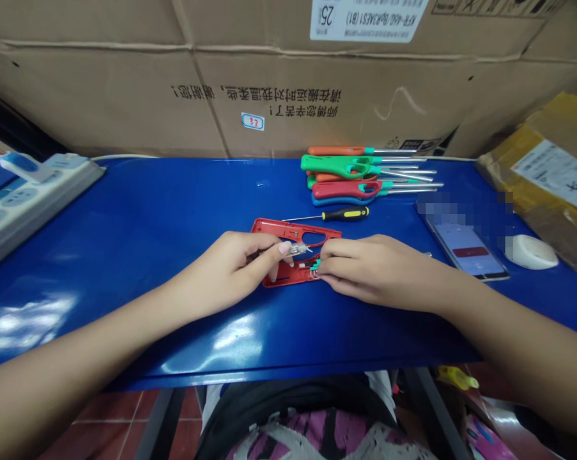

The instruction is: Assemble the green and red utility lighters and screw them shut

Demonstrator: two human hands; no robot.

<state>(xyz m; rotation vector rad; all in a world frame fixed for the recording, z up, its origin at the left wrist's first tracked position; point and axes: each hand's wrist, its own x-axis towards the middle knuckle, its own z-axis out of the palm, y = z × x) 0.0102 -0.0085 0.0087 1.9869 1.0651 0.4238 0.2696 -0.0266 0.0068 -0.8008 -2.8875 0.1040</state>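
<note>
My left hand (pixel 250 262) pinches a small clear plastic lighter fuel tank (pixel 298 249) between thumb and fingers, above an opened red lighter casing. One half of the red casing (pixel 278 227) lies behind it, with its trigger opening to the right. The other red half (pixel 285 276) lies nearer me, with a green part and thin metal bits inside. My right hand (pixel 360 268) has its fingers closed together at the right end of that near half, by the green part. Its fingertips hide whatever they grip. A black and yellow screwdriver (pixel 346 214) lies just behind the casing.
Several lighters (pixel 346 167) with metal tubes are piled at the back. To the right are a phone (pixel 470 246), a white mouse-like object (pixel 532 252) and a taped box (pixel 547 166). A power strip (pixel 29 191) sits at left. A large carton (pixel 139 96) stands behind the blue table (pixel 139 211).
</note>
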